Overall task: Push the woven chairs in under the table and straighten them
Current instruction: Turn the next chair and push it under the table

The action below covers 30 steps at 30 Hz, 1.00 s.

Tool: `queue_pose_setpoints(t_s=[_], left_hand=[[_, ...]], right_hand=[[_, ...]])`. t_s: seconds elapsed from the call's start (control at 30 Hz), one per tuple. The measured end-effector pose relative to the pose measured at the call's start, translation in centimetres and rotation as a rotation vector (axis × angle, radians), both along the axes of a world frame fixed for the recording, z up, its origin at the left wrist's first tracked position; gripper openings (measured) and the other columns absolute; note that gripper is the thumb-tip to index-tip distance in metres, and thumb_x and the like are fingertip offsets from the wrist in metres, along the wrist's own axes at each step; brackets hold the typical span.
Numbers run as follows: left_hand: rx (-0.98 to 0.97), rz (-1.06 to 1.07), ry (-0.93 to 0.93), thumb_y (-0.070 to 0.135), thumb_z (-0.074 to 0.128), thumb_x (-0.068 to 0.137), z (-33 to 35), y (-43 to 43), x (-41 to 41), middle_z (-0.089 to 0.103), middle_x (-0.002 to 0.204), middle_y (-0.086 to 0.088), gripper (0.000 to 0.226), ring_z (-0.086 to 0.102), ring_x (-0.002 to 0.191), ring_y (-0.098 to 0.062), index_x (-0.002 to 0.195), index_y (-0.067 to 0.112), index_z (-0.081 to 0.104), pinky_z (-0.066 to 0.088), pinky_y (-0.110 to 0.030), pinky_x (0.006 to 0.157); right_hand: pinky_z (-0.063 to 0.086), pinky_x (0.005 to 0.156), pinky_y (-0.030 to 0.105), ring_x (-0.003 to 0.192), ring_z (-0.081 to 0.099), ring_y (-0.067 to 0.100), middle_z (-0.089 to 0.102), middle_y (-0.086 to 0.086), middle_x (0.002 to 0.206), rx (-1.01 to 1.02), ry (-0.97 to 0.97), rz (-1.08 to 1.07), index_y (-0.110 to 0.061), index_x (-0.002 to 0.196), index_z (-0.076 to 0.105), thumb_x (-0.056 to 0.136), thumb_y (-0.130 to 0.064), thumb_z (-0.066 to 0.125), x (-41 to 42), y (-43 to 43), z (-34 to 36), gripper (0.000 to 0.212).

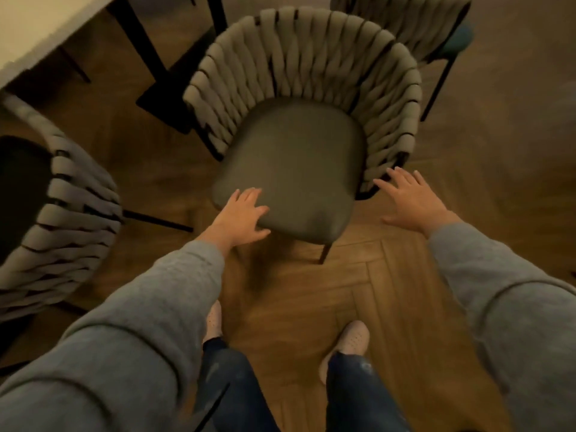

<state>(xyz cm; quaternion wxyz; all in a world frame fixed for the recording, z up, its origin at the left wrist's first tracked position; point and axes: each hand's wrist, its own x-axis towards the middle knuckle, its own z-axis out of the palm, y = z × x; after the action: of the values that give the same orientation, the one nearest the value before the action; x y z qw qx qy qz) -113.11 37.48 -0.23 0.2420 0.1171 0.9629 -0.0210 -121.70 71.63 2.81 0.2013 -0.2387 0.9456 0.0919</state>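
A woven chair (299, 145) with a grey-green padded seat and a curved strap back stands in the middle of the floor, its open front facing me and its back turned toward the upper right. My left hand (241, 215) lies open with straight fingers on the seat's front left corner. My right hand (411, 198) is open, fingers spread, by the right end of the woven back; contact is unclear. The white table (40, 29) is at the top left, and the chair sits outside its edge.
A second woven chair (62, 226) with a dark seat is at the left, partly under the table. A third woven chair (414, 23) stands at the top right. Black table legs (146, 51) rise left of the middle chair. Herringbone wood floor (358, 291) lies around my feet.
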Motion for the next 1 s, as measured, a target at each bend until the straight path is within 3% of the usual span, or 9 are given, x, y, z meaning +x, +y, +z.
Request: queue_pose_setpoints(t_s=[0.2,0.37,0.63,1.0], left_hand=[[0.070,0.062,0.013,0.055,0.048,0.092,1.2,13.8,-3.9,0.014,0.159,-0.014,0.062,0.011,0.147,-0.029,0.144,0.021,0.042,0.008,-0.046,0.119],[0.147,0.266,-0.062,0.057,0.053,0.090,2.9,19.8,-9.5,0.014,0.158,-0.014,0.070,0.009,0.147,-0.030,0.148,0.023,0.033,0.008,-0.046,0.120],[0.337,0.517,-0.091,0.064,0.056,0.085,2.2,24.0,-20.9,0.018,0.157,-0.013,0.089,0.013,0.147,-0.029,0.153,0.022,0.016,0.013,-0.048,0.119],[0.780,0.997,-0.229,0.068,0.064,0.076,1.2,26.6,-35.8,0.014,0.160,-0.007,0.103,0.019,0.145,-0.028,0.155,0.027,0.011,0.027,-0.048,0.115]], right_hand=[[0.006,0.120,0.048,0.148,0.003,0.027,0.008,0.013,0.160,0.054,0.005,0.070,-0.025,0.153,0.012,0.082,-0.039,0.070,-4.8,11.0,1.9,0.093],[0.006,0.120,0.047,0.148,0.002,0.027,0.007,0.013,0.160,0.063,0.043,0.140,-0.025,0.154,0.008,0.084,-0.027,0.069,-10.1,14.9,2.9,0.092],[0.004,0.119,0.047,0.148,0.001,0.027,0.004,0.013,0.161,0.047,0.037,0.301,-0.024,0.154,0.007,0.090,-0.009,0.056,-22.9,14.0,2.7,0.081],[0.001,0.121,0.047,0.148,-0.005,0.026,-0.006,0.012,0.161,0.176,0.081,0.648,-0.025,0.154,-0.002,0.091,-0.006,0.052,-41.2,9.3,1.1,0.085]])
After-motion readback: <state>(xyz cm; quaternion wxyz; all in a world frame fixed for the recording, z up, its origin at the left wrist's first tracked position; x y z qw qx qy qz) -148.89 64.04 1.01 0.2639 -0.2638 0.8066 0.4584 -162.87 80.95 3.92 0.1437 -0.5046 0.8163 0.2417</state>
